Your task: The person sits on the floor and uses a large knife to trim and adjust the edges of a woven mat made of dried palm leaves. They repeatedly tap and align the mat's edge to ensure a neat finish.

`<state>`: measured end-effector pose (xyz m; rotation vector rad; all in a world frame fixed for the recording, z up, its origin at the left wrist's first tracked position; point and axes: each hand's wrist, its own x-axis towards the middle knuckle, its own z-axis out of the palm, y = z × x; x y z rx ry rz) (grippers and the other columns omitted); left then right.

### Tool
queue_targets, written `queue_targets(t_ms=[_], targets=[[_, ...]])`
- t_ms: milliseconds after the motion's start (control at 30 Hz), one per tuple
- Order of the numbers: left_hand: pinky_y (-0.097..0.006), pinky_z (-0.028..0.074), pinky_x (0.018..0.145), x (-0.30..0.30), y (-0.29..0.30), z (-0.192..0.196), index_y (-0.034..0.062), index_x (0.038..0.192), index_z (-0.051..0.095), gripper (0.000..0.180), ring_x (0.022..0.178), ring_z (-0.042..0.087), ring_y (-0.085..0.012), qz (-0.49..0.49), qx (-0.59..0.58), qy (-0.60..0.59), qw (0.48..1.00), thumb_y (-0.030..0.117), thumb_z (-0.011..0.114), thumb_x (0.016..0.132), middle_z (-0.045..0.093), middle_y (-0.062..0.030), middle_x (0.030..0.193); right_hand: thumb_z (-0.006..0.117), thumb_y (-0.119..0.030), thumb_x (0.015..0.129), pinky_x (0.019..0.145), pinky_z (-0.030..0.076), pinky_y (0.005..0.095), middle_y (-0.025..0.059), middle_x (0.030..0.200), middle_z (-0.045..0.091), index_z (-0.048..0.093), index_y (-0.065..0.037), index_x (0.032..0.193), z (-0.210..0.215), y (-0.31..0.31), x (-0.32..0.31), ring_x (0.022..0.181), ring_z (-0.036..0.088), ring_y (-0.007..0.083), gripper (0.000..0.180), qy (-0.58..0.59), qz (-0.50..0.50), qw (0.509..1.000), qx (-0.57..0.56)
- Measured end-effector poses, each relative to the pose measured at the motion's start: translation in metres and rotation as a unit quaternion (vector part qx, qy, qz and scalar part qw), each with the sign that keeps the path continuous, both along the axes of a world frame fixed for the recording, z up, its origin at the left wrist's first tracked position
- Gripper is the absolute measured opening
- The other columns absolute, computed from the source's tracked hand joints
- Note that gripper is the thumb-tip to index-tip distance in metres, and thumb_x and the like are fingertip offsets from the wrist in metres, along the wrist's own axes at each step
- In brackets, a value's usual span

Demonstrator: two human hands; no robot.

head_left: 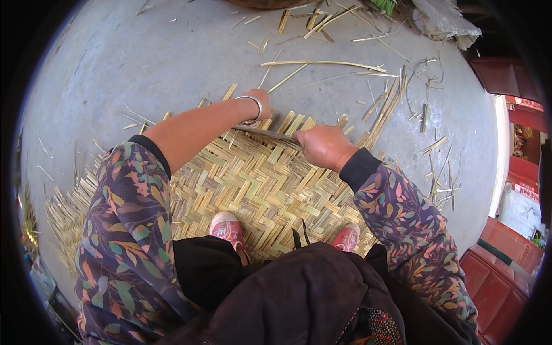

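A mat (259, 178) of woven flat yellow-green strips lies on the floor under my feet, in a zigzag pattern. Loose strip ends stick out along its far edge. My right hand (326, 147) is closed around one end of a dark, flat, narrow bar (267, 134), which lies across the mat near that edge; its kind is unclear. Just beyond the bar's other end, my left hand (260, 104), with a silver bracelet (253, 108) at the wrist, is curled at the mat's far edge. Its fingers are mostly hidden, and what they hold cannot be made out.
Loose strips (325, 63) and offcuts lie scattered on the grey floor (172, 52), beyond the mat and to its right. A basket rim (267, 3) and a pale plastic sack (440, 23) are at the far side. Red-brown furniture (494, 282) stands at the right.
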<state>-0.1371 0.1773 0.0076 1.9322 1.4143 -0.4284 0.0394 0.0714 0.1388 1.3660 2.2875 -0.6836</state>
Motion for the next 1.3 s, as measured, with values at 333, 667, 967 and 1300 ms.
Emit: queue_targets(t_ms=[333, 667, 967, 1300], targets=[[-0.036, 0.052, 0.059, -0.019, -0.002, -0.004, 0.0035, 0.082, 0.070, 0.035, 0.061, 0.062, -0.0173, 0.113, -0.153, -0.173, 0.966, 0.039, 0.070, 0.083, 0.065, -0.0076, 0.071, 0.055, -0.011, 0.081, 0.067, 0.053, 0.0477, 0.0163, 0.080, 0.068, 0.068, -0.010, 0.096, 0.000, -0.007, 0.001, 0.079, 0.067, 0.0373, 0.020, 0.003, 0.001, 1.000, 0.009], [-0.039, 0.050, 0.063, -0.031, -0.024, 0.005, 0.0037, 0.081, 0.070, 0.036, 0.058, 0.060, -0.0251, 0.061, 0.042, -0.199, 0.977, 0.039, 0.064, 0.084, 0.067, -0.0152, 0.070, 0.055, -0.015, 0.085, 0.062, 0.053, 0.0478, 0.0155, 0.076, 0.067, 0.064, -0.011, 0.102, -0.024, -0.019, 0.000, 0.074, 0.068, 0.0364, 0.019, 0.018, -0.029, 0.999, 0.034], [-0.027, 0.050, 0.058, -0.018, -0.032, 0.060, 0.0057, 0.089, 0.069, 0.027, 0.059, 0.060, -0.0122, 0.241, -0.119, -0.309, 0.912, 0.032, 0.062, 0.092, 0.068, -0.0037, 0.075, 0.055, -0.014, 0.085, 0.064, 0.052, 0.0496, 0.0166, 0.080, 0.068, 0.062, -0.010, 0.105, -0.044, -0.024, 0.004, 0.076, 0.067, 0.0372, 0.022, 0.007, -0.076, 0.997, 0.014], [-0.044, 0.046, 0.097, -0.076, 0.082, 0.086, 0.0134, 0.138, 0.049, 0.073, 0.120, 0.055, -0.0209, 0.296, 0.026, -0.265, 0.917, 0.066, 0.054, 0.087, 0.054, -0.0082, 0.136, 0.056, -0.015, 0.083, 0.074, 0.052, 0.0477, 0.0173, 0.088, 0.069, 0.068, -0.012, 0.104, -0.039, 0.005, 0.010, 0.086, 0.065, 0.0384, 0.024, 0.004, -0.059, 0.998, -0.016]])
